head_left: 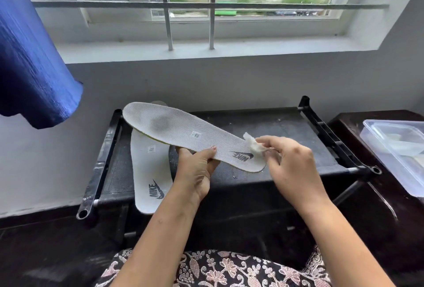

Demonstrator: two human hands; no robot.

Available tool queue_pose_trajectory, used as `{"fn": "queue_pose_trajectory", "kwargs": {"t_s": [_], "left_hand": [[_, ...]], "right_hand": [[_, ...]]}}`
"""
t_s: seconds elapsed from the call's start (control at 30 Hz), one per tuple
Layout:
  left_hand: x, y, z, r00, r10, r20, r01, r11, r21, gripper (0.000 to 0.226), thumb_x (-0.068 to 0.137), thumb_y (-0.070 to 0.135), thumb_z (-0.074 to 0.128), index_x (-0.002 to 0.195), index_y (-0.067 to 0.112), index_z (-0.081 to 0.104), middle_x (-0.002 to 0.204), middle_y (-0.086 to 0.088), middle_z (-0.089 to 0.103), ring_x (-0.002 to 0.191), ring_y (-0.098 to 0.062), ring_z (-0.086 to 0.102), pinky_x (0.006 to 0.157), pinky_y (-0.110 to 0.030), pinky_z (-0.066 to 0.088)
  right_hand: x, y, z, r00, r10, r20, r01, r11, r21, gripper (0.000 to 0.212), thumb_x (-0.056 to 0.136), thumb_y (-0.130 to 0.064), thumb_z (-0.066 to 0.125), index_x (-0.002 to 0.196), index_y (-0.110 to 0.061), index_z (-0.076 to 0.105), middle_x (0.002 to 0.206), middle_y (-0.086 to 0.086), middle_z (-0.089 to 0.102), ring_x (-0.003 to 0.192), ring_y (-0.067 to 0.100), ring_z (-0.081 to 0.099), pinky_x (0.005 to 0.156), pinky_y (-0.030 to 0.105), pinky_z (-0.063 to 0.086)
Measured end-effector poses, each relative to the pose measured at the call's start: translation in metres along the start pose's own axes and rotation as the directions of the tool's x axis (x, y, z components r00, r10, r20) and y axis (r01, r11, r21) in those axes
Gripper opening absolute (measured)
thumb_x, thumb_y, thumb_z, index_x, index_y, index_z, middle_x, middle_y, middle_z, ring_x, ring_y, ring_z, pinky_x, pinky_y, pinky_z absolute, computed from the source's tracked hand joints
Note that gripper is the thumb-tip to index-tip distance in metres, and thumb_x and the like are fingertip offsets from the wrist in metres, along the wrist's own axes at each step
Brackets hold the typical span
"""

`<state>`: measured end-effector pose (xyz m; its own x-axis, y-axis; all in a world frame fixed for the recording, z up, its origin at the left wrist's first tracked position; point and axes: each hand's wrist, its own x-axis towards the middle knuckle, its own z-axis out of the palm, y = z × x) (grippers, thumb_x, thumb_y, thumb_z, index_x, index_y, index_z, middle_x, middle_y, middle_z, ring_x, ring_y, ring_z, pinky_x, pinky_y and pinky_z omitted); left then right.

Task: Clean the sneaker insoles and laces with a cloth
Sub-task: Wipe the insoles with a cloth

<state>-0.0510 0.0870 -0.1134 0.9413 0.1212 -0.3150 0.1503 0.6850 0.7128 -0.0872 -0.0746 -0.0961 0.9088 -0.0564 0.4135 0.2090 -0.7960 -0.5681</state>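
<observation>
My left hand (197, 169) grips a white sneaker insole (179, 130) from below, holding it above the black rack with its heel end toward me. A grey smudge marks its forefoot. My right hand (291, 165) pinches a small white cloth (253, 143) and presses it on the insole's heel end, beside the printed logo. A second white insole (149, 172) lies flat on the rack (263, 126), partly under the held one. No laces are in view.
The black rack stands below a barred window and its white sill (206, 50). A clear plastic box (399, 149) sits on a dark cabinet (376, 206) at the right. Blue fabric (29, 57) hangs at the upper left.
</observation>
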Motion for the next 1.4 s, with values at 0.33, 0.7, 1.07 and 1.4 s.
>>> {"fn": "queue_pose_trajectory", "kwargs": {"t_s": [0.33,0.7,1.07,1.4], "left_hand": [[-0.002,0.001,-0.002,0.996,-0.041,0.080,0.031,0.992,0.119,0.040,0.083,-0.017,0.052,0.111,0.011,0.046,0.096,-0.009,0.060,0.081,-0.016,0.062,0.055,-0.021,0.056],[-0.011,-0.001,-0.001,0.954,-0.138,0.265,0.006,0.896,0.444,0.029,0.096,0.007,0.048,0.121,0.019,0.042,0.110,-0.005,0.064,0.085,-0.017,0.066,0.062,-0.029,0.057],[-0.007,-0.006,-0.004,0.910,-0.138,0.392,-0.090,0.855,0.510,0.046,0.091,-0.004,0.048,0.116,0.034,0.052,0.099,0.001,0.069,0.081,-0.013,0.068,0.063,-0.031,0.055],[-0.001,-0.004,-0.009,0.906,-0.154,0.395,-0.082,0.850,0.521,0.044,0.091,-0.002,0.049,0.112,0.036,0.052,0.102,0.002,0.069,0.083,-0.014,0.068,0.064,-0.032,0.055]], "right_hand": [[-0.002,-0.002,0.006,0.961,-0.103,0.255,0.068,0.987,0.144,0.028,0.081,-0.004,0.069,0.099,-0.025,0.072,0.088,-0.013,0.068,0.082,-0.004,0.060,0.070,0.002,0.038],[0.007,0.001,0.011,0.978,-0.205,0.038,0.205,0.979,0.002,0.022,0.080,0.001,0.068,0.095,-0.014,0.075,0.090,-0.003,0.069,0.082,0.013,0.065,0.077,0.029,0.055],[0.002,-0.009,0.025,0.964,-0.260,0.064,0.256,0.965,0.063,0.024,0.082,-0.002,0.064,0.100,-0.015,0.074,0.095,-0.003,0.067,0.089,0.015,0.063,0.083,0.024,0.051],[0.011,0.000,0.016,0.960,-0.249,-0.129,0.249,0.968,-0.013,0.029,0.085,0.002,0.065,0.108,-0.014,0.071,0.088,0.004,0.067,0.082,0.019,0.063,0.078,0.031,0.054]]}}
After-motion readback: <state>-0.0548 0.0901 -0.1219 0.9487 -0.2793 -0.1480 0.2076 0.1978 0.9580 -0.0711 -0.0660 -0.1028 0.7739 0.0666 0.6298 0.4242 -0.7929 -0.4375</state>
